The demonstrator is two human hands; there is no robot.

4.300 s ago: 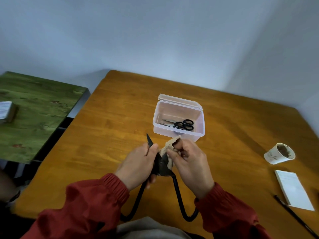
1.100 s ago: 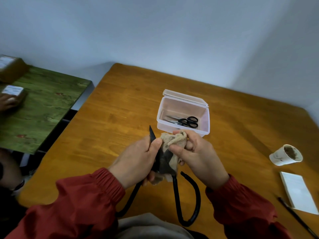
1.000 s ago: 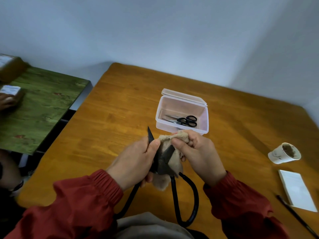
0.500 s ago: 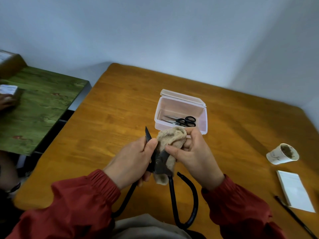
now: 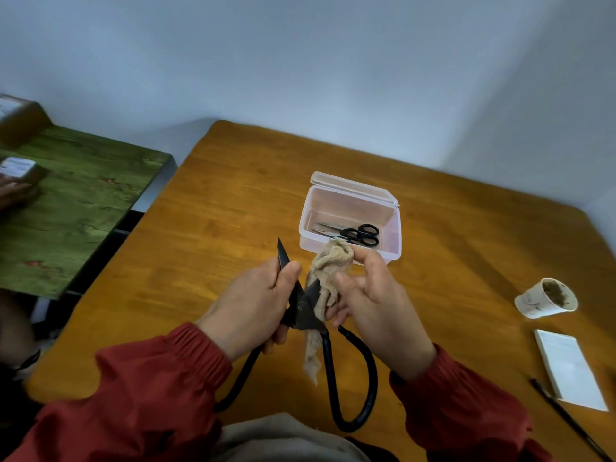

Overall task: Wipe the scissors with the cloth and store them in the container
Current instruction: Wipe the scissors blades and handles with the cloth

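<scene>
- Two hands are at work. The fingers [image 5: 289,272] of the left hand [image 5: 253,305] are curled round the big scissors [image 5: 301,313] at the pivot. The right hand [image 5: 376,305] pinches the cloth [image 5: 328,271] against one blade.
- One blade tip pokes up past the left thumb, the blades are parted, and the handle loops point toward the person, above the bench [image 5: 206,235].
- One end of the cloth is bunched at the right fingertips, and a tail hangs down between the handles.
- Half done, by my judgement. The small scissors [image 5: 358,234] already lie in the open container [image 5: 395,235], just beyond the hands. The big pair is mid-wipe and has yet to be stored.
- Count: two pairs of scissors, one cloth, one container.
- Farther right on the bench: one cup [image 5: 546,298], one pad [image 5: 570,368], one pen [image 5: 566,415].
</scene>
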